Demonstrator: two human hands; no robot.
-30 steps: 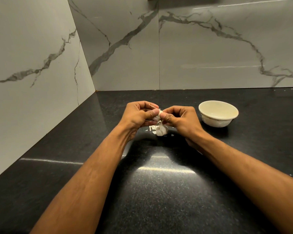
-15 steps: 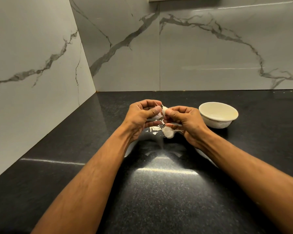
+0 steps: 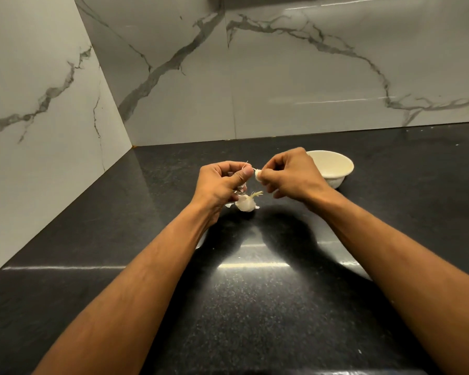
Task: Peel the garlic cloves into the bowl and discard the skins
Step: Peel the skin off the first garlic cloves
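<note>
Right, both hands are up over the black table (image 3: 255,307), close together in the middle of the view. The right hand (image 3: 290,177) has its fingers curled in, and its grip is on a small white garlic clove (image 3: 257,175), pinched at the fingertips and held clear of the table. The left hand (image 3: 220,182) sits just beside it, thumb pressed against curled fingers, pinching a thin wisp of skin (image 3: 246,165) that pokes up above the thumb (more pale scraps show under that hand, though how they are held is hard to tell). The clove and the left thumb are nearly touching. Down below, resting on the table just under the left hand's fingers, lies the garlic bulb (image 3: 245,203), white, with its dry roots pointing up and to the right. A flake or two of loose skin lies beside it on the dark surface. Over to the right, partly hidden behind the right hand, stands the cream bowl (image 3: 336,169), upright on the table, near the clove but apart from it. Its inside looks pale; what it holds cannot be made out from here. Behind it all, marble wall panels (image 3: 309,90) meet in the corner on the left.
</note>
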